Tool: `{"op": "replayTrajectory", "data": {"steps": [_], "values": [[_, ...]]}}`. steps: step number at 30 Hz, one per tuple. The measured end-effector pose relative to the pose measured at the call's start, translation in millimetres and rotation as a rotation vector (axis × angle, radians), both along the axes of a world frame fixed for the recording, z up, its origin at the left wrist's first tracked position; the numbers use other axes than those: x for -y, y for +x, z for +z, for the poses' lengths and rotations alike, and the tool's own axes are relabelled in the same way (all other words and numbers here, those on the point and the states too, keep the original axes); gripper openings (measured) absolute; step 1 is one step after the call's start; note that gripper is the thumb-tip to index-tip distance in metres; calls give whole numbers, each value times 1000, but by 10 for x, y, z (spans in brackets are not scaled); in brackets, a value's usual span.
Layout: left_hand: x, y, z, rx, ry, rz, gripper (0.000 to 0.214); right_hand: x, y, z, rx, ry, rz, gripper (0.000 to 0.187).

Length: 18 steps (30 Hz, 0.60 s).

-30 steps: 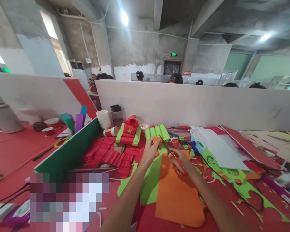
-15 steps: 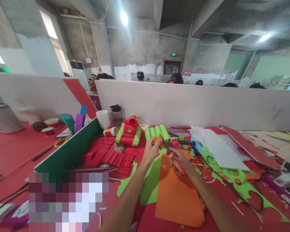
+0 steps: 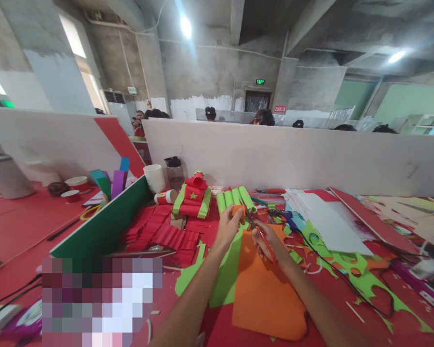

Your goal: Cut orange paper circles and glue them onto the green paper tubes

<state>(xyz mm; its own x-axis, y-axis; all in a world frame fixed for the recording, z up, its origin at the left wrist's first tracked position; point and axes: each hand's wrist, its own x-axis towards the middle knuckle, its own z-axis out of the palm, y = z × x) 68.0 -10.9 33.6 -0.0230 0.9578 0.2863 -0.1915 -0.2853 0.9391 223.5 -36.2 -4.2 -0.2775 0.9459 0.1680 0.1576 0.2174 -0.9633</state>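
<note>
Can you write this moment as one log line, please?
left grip: small orange piece | right grip: red-handled scissors | below: orange sheet overlapping green sheet

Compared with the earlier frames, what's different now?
The left hand and its small orange piece have shifted slightly right. The right hand still holds the scissors; nothing was grasped or released. The large orange sheet and green rolls stayed put.

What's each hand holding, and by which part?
The right hand holds scissors by the red handles; the left hand pinches a small orange piece, exact spot unclear.
</note>
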Motion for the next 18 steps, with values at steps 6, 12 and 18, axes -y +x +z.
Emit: {"op": "replayTrajectory", "data": {"steps": [6,12,18], "values": [[12,18,-1,5,-5,-4,32,21,-9,29,-1,-11,-13,57],[-4,16,-19,26,-13,1,30,8,-3,11,9,17,-3,55],[9,17,-6,16,-5,0,30,20,-9,25,15,7,-20,57]]}}
